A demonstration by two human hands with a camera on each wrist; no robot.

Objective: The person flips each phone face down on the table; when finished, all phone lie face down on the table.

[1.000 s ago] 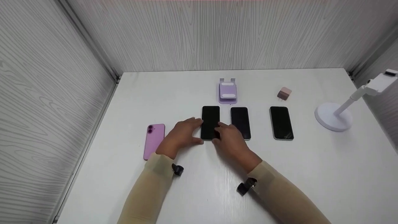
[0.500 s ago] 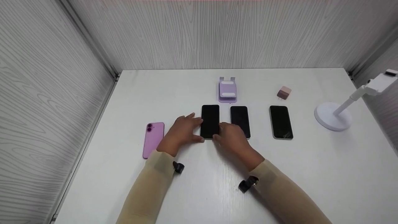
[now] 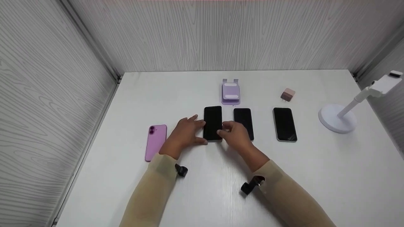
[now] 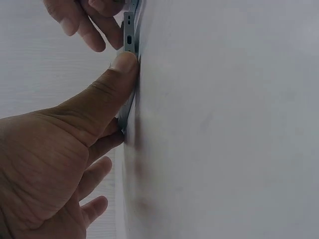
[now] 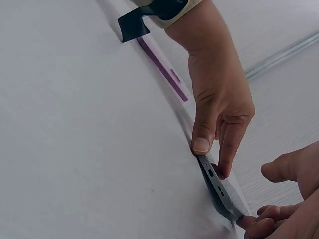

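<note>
A smartphone with a black screen lies face up before me in the head view. My left hand holds its lower left corner, thumb on the bottom edge and fingers along the left side. In the left wrist view, that thumb presses the phone's bottom edge near the port. My right hand has curled fingers at the phone's right edge. The right wrist view shows its thumb apart from the phone and its fingertips touching the corner. That side looks slightly raised off the table.
A second dark phone lies partly behind my right hand, a third farther right. The pink phone lies face down at left. A purple folding stand, pink charger plug and white phone stand stand around.
My right hand's fingers have slid off the screen to the phone's right edge, its thumb now higher. The phone has tilted slightly. My left hand stays at the lower left corner.
</note>
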